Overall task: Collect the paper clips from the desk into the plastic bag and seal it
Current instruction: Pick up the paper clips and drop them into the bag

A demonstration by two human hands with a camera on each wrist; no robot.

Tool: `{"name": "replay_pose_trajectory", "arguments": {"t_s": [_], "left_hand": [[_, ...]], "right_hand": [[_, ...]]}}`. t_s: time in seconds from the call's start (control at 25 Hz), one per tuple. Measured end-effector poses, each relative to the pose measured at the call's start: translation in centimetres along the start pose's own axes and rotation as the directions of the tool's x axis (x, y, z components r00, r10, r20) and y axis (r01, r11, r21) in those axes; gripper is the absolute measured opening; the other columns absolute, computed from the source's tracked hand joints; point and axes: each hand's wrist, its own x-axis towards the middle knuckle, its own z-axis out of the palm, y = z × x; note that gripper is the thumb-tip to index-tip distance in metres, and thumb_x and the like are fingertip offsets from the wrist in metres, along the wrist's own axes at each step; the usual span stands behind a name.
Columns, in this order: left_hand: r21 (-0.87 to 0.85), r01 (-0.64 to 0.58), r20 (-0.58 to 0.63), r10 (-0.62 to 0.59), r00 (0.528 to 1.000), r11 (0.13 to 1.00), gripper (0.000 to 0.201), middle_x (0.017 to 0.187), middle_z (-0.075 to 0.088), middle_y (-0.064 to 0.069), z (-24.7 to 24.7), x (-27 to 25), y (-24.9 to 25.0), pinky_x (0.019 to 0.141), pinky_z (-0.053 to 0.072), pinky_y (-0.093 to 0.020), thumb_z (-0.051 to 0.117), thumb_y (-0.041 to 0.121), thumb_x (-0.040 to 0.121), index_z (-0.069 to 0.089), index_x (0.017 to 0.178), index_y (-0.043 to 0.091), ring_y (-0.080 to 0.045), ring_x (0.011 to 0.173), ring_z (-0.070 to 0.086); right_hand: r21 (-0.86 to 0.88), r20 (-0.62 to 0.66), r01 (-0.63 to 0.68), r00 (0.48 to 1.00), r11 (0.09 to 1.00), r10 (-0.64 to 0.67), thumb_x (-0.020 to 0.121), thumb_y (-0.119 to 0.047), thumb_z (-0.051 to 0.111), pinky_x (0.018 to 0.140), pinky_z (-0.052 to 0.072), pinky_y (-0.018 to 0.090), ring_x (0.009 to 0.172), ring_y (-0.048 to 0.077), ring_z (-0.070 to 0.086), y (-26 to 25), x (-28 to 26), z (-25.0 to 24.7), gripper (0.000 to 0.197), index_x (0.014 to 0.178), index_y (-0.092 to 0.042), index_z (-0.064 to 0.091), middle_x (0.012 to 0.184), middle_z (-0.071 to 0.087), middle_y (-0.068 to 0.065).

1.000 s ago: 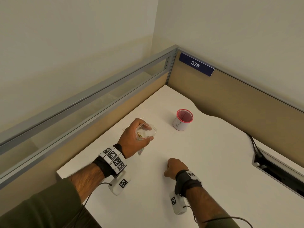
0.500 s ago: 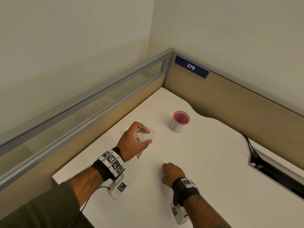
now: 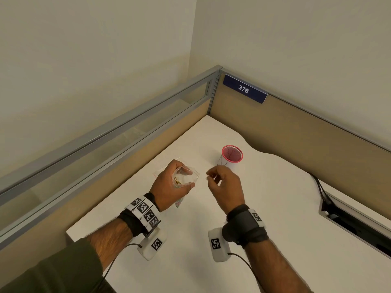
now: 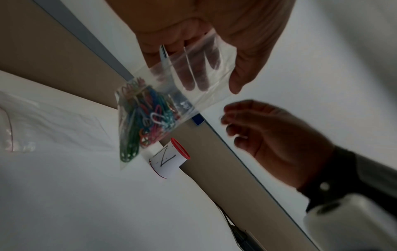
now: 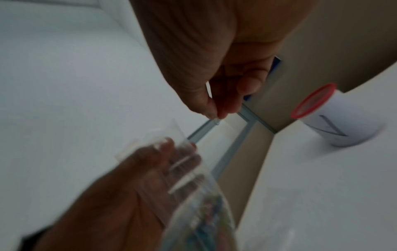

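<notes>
Left hand (image 3: 169, 185) grips the zip bag (image 4: 171, 95) open; right hand (image 3: 222, 185) pinches probably a clip, which could miss the mouth.

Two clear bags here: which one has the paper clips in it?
The plastic bag held up by the left hand; colourful clips fill its bottom. The other bag lies flat on the desk.

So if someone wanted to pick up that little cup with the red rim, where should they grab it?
Probably around the white side wall of the cup, just under the red rim, reaching in from above or from the near side. It stands upright on the desk, apart from both hands, and shows no handle; the mesh-looking top offers little to hold.
</notes>
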Motion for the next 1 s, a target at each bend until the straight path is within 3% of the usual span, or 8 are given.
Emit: {"name": "replay_pose_trajectory", "arguments": {"t_s": [0.2, 0.36, 0.48, 0.6, 0.72, 0.84, 1.0], "left_hand": [[0.012, -0.008, -0.001, 0.008, 1.0, 1.0, 0.045, 0.113, 0.062, 0.009, -0.1, 0.2, -0.1, 0.084, 0.049, -0.009, 0.081, 0.016, 0.082, 0.051, 0.115, 0.017, 0.0, 0.108, 0.06], [-0.02, -0.024, -0.012, 0.024, 1.0, 1.0, 0.043, 0.103, 0.064, 0.007, 0.1, 0.3, -0.3, 0.081, 0.052, -0.017, 0.081, 0.015, 0.081, 0.05, 0.11, 0.022, -0.005, 0.099, 0.064], [-0.05, -0.025, -0.013, 0.024, 1.0, 0.998, 0.042, 0.096, 0.064, 0.003, 0.1, 0.3, -0.4, 0.074, 0.052, -0.018, 0.082, 0.014, 0.081, 0.05, 0.109, 0.018, -0.004, 0.089, 0.065], [-0.026, -0.046, -0.014, 0.046, 0.999, 0.999, 0.044, 0.106, 0.065, 0.009, -0.1, 0.2, -0.5, 0.086, 0.053, -0.019, 0.082, 0.017, 0.081, 0.05, 0.112, 0.02, -0.006, 0.105, 0.064], [-0.042, -0.048, -0.012, 0.048, 0.999, 0.998, 0.044, 0.108, 0.063, 0.008, -0.2, 0.1, -0.4, 0.089, 0.052, -0.02, 0.081, 0.015, 0.082, 0.05, 0.112, 0.022, -0.007, 0.108, 0.063], [-0.073, -0.072, -0.006, 0.072, 0.997, 0.995, 0.043, 0.109, 0.065, 0.008, -0.3, 0.0, -0.2, 0.091, 0.053, -0.021, 0.08, 0.012, 0.081, 0.053, 0.113, 0.021, -0.009, 0.109, 0.064], [-0.099, -0.101, 0.007, 0.102, 0.995, 0.99, 0.042, 0.106, 0.066, 0.011, -0.8, -0.1, 0.0, 0.091, 0.056, -0.026, 0.08, 0.023, 0.078, 0.054, 0.111, 0.022, -0.007, 0.108, 0.064]], "right_hand": [[0.11, -0.058, 0.148, 0.988, 0.983, -0.143, 0.088, -0.014, 0.062, 0.071, 0.052, 0.02, 0.077, 0.012, 0.058, -4.1, 0.6, -1.2, 0.007, 0.093, -0.017, 0.066, 0.088, 0.064, -0.003], [0.054, 0.086, 0.199, 0.975, 0.979, -0.203, 0.09, -0.019, 0.06, 0.075, 0.055, 0.03, 0.079, 0.012, 0.059, -5.1, 0.7, -0.6, 0.01, 0.097, -0.02, 0.068, 0.091, 0.065, -0.004], [0.008, 0.153, 0.237, 0.96, 0.971, -0.235, 0.091, -0.02, 0.059, 0.077, 0.055, 0.029, 0.081, 0.011, 0.059, -5.2, 0.6, -0.4, 0.014, 0.102, -0.022, 0.069, 0.097, 0.065, -0.005], [-0.047, 0.15, 0.263, 0.956, 0.964, -0.253, 0.09, -0.012, 0.056, 0.071, 0.052, 0.023, 0.08, 0.012, 0.055, -4.9, 0.6, -0.9, 0.02, 0.103, -0.021, 0.069, 0.094, 0.056, -0.006], [-0.203, 0.3, 0.3, 0.925, 0.932, -0.233, 0.089, -0.016, 0.056, 0.068, 0.051, 0.025, 0.077, 0.012, 0.053, -4.7, 0.3, -1.5, 0.029, 0.113, -0.029, 0.065, 0.09, 0.049, -0.01], [-0.246, 0.418, 0.287, 0.893, 0.926, -0.166, 0.091, -0.022, 0.056, 0.075, 0.052, 0.029, 0.079, 0.01, 0.055, -4.3, 0.0, -1.5, 0.031, 0.118, -0.034, 0.062, 0.095, 0.064, -0.008], [-0.136, 0.374, 0.227, 0.913, 0.964, -0.162, 0.091, -0.022, 0.059, 0.079, 0.055, 0.038, 0.082, 0.014, 0.061, -4.0, 0.1, -1.1, 0.018, 0.106, -0.027, 0.067, 0.097, 0.071, -0.005]]}}
